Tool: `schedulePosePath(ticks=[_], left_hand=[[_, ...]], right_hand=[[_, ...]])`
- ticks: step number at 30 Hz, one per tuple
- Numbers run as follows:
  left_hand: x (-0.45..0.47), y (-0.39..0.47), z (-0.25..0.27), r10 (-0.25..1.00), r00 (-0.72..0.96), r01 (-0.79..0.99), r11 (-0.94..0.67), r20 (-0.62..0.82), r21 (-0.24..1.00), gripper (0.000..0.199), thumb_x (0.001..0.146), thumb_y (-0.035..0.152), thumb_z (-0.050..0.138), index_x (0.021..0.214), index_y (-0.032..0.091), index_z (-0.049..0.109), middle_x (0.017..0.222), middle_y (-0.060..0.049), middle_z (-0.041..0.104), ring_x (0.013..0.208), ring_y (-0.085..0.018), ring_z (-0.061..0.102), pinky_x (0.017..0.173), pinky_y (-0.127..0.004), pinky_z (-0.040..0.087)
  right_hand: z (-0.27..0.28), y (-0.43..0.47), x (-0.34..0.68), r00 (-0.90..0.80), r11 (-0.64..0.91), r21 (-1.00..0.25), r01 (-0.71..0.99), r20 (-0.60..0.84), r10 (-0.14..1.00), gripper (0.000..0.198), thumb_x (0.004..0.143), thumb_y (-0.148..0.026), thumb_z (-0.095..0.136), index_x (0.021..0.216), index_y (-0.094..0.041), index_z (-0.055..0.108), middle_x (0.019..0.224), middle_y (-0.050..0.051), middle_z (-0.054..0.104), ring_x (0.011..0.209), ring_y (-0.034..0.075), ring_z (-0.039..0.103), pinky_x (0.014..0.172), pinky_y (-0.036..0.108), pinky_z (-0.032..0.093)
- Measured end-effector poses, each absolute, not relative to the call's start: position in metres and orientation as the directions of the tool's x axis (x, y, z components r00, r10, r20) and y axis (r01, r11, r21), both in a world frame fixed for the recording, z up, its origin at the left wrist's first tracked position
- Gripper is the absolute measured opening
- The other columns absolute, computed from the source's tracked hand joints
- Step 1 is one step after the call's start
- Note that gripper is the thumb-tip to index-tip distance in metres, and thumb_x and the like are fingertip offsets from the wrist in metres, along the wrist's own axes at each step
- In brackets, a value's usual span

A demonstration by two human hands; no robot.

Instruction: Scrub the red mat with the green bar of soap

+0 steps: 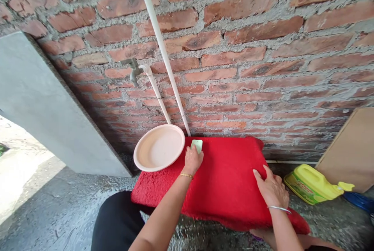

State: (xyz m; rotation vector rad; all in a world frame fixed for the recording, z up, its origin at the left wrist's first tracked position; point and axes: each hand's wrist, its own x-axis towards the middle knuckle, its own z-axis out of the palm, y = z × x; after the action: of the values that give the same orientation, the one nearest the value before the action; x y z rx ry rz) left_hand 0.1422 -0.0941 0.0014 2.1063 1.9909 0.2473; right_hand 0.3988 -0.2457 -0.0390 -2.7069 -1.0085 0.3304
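A bright red, plush-looking cloth [224, 173] is spread over a low surface against the wall, its edges hanging down. My left hand [193, 160] is closed round a small pale green block with rounded corners [197, 145], near the cloth's back edge. Whether that block is soap or a brush, I cannot tell. Just left of this hand stands a pale pink basin [160, 147] at the cloth's back left corner; no water shows clearly in it. Over at the right side, my right hand [271, 188] lies on the cloth, thumb and fingers apart, holding nothing.
On the brick wall, a tap [134, 71] sits above and left of the basin, beside a tall white pipe [163, 48]. A grey slab [55, 110] leans at left. A yellow jug [314, 184] lies on the wet floor [96, 192] at right, near a brown board [350, 149].
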Motion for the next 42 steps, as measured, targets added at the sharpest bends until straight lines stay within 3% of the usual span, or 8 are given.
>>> schedulePosePath(ticks=[4,10,13,19,23,29,36,42], left_hand=[[0.159,-0.107,-0.007,0.993,0.109,0.959,-0.094,-0.04,0.267,0.046,0.09,0.036,0.054,0.128,0.011,0.055,0.12,-0.019,0.057,0.108,-0.03,0.058,0.096,-0.042,0.045],[0.215,-0.173,-0.024,0.788,0.602,0.743,-0.497,-0.124,0.447,0.057,0.081,0.052,0.062,0.129,0.021,0.058,0.121,-0.013,0.056,0.106,-0.029,0.057,0.095,-0.039,0.047],[0.203,-0.155,-0.015,0.867,0.485,0.799,-0.388,-0.111,0.46,0.05,0.084,0.051,0.058,0.126,0.023,0.059,0.118,-0.011,0.057,0.103,-0.027,0.057,0.094,-0.038,0.048],[0.152,-0.076,0.008,0.999,0.05,0.96,-0.05,0.006,0.274,0.044,0.091,0.037,0.053,0.126,0.011,0.057,0.117,-0.019,0.057,0.107,-0.029,0.06,0.095,-0.04,0.044],[0.171,-0.086,0.002,0.992,0.107,0.961,-0.087,-0.066,0.262,0.045,0.089,0.038,0.054,0.124,0.01,0.058,0.12,-0.019,0.057,0.109,-0.029,0.06,0.095,-0.038,0.044],[0.215,-0.133,-0.015,0.813,0.558,0.773,-0.437,-0.164,0.46,0.053,0.081,0.054,0.061,0.124,0.023,0.061,0.122,-0.011,0.058,0.105,-0.026,0.06,0.093,-0.034,0.048],[0.163,-0.065,0.005,0.997,0.051,0.949,-0.03,-0.059,0.315,0.046,0.09,0.04,0.053,0.125,0.012,0.057,0.119,-0.019,0.059,0.107,-0.029,0.061,0.094,-0.04,0.045],[0.196,-0.063,0.005,0.997,0.039,0.951,-0.016,-0.067,0.308,0.045,0.089,0.037,0.055,0.124,0.01,0.056,0.123,-0.021,0.055,0.112,-0.031,0.058,0.094,-0.04,0.045]], right_hand=[[-0.04,-0.246,0.399,0.737,-0.736,-0.288,0.613,-0.129,0.664,0.076,0.091,-0.069,0.016,0.149,-0.025,0.039,0.123,0.019,0.056,0.109,0.036,0.062,0.092,0.049,0.047],[-0.037,-0.247,0.399,0.735,-0.745,-0.268,0.611,-0.155,0.66,0.078,0.091,-0.07,0.014,0.151,-0.026,0.036,0.125,0.019,0.054,0.109,0.035,0.063,0.094,0.047,0.046],[-0.037,-0.247,0.398,0.733,-0.738,-0.267,0.619,-0.141,0.666,0.077,0.091,-0.069,0.015,0.151,-0.025,0.037,0.124,0.018,0.055,0.109,0.035,0.062,0.093,0.047,0.046],[-0.037,-0.246,0.397,0.737,-0.742,-0.267,0.615,-0.14,0.661,0.076,0.091,-0.068,0.016,0.15,-0.025,0.038,0.123,0.018,0.056,0.108,0.035,0.062,0.092,0.048,0.047],[-0.039,-0.246,0.399,0.734,-0.737,-0.272,0.619,-0.133,0.666,0.077,0.091,-0.069,0.015,0.15,-0.025,0.037,0.122,0.018,0.055,0.108,0.034,0.063,0.092,0.047,0.047],[-0.039,-0.248,0.399,0.734,-0.736,-0.269,0.621,-0.128,0.667,0.077,0.091,-0.069,0.015,0.15,-0.026,0.038,0.123,0.018,0.056,0.108,0.035,0.063,0.092,0.048,0.047],[-0.038,-0.247,0.396,0.738,-0.741,-0.264,0.617,-0.132,0.662,0.074,0.093,-0.067,0.017,0.15,-0.025,0.038,0.123,0.017,0.056,0.108,0.034,0.062,0.092,0.047,0.047],[-0.04,-0.246,0.396,0.738,-0.745,-0.25,0.619,-0.139,0.66,0.07,0.094,-0.065,0.02,0.15,-0.027,0.038,0.126,0.017,0.055,0.109,0.034,0.061,0.091,0.045,0.047]])
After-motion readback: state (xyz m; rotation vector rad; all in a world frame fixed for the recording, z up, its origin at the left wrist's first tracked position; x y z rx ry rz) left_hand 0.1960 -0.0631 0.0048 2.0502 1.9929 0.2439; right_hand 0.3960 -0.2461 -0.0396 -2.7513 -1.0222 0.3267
